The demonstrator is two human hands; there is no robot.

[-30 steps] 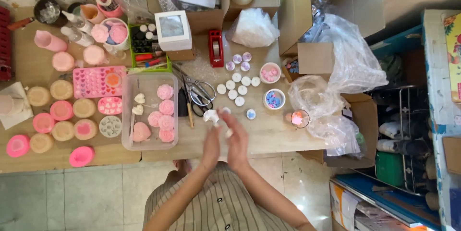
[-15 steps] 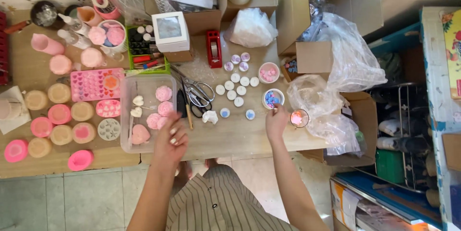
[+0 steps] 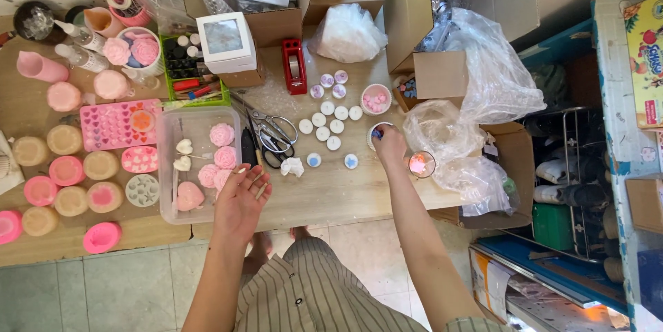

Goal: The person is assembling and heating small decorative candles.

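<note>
The small white bowl (image 3: 376, 133) with blue pieces sits on the wooden table (image 3: 345, 190), right of the white round discs (image 3: 327, 125) and just below the bowl of pink pieces (image 3: 376, 99). The right hand (image 3: 390, 145) lies over it with fingers bent down into it; whether they pinch anything cannot be told. Just right of that hand stands a small glass with pink contents (image 3: 420, 164). The left hand (image 3: 240, 201) rests palm up, fingers loosely spread and holding nothing, at the near corner of the clear plastic tray (image 3: 168, 211) of pink rose-shaped pieces (image 3: 222, 134). Scissors (image 3: 273, 132) and a crumpled white scrap (image 3: 293, 166) lie between the hands
</note>
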